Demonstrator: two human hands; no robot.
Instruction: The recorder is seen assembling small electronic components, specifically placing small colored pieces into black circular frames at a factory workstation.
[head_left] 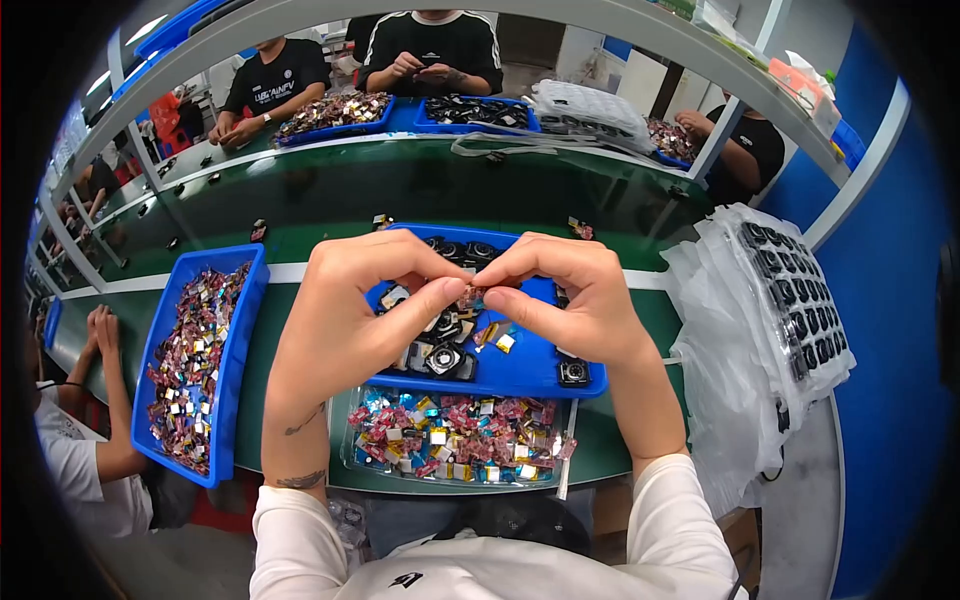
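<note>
Evidently the work is fine fingertip handling: the left hand [375,300] and right hand [570,295] meet above the blue tray [500,384], each with thumb and forefinger clamped on a small pinkish piece [472,297], mostly hidden between them. To do this well, I judge, grip lightly by the edges, brace one hand against the other, and stay over the tray so a slip lands inside it. Black square modules [444,358] fill much of the tray's left side, so loose bits could get lost among them. Nearer the bench [652,318]'s near edge lies a clear tray [352,455] of pink, white and yellow parts [440,437].

As for writing, a dark mark shows on the wearer's white shirt [480,568], and pale lettering crosses a black shirt [275,92] beyond the bench's far edge. Any print on the parts is too small to read.
</note>
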